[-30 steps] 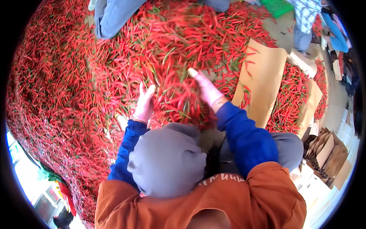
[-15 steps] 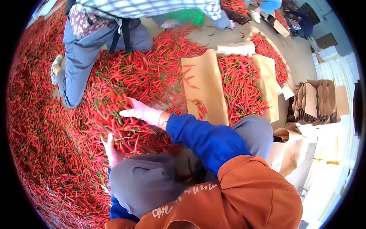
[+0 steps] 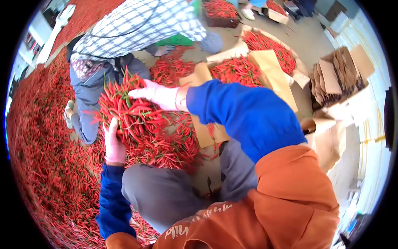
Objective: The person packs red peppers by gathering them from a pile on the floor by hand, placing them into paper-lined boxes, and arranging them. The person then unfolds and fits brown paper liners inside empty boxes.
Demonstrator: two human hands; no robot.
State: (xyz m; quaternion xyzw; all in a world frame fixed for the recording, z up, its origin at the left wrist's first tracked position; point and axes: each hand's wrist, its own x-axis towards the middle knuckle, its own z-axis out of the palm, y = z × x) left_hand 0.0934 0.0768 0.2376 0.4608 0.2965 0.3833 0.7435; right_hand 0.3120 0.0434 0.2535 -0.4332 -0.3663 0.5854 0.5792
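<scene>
A big heap of red chili peppers [image 3: 130,110], some with green stems, is held up between my two hands above the pile. My left hand [image 3: 114,143], in a pink glove, presses the bunch from its lower left side. Against its upper right side lies my right hand [image 3: 155,94], also gloved in pink, with fingers curved over the chilies. Loose chilies [image 3: 170,149] lie on the floor below. To the right of my right hand stands a paper-lined box of chilies [image 3: 236,71], with its brown paper liner [image 3: 271,68] folded outward.
A co-worker in a checked shirt [image 3: 145,25] crouches just ahead, near a green container [image 3: 176,40]. Another chili-filled box [image 3: 273,50] stands behind mine. A carton of folded brown cardboard [image 3: 338,76] and a paper bag [image 3: 327,141] are at the right. Chilies cover the floor at left [image 3: 45,157].
Both hands have risen from the pile with a bunch of chilies between them. My view has shifted, and the co-worker leans further down.
</scene>
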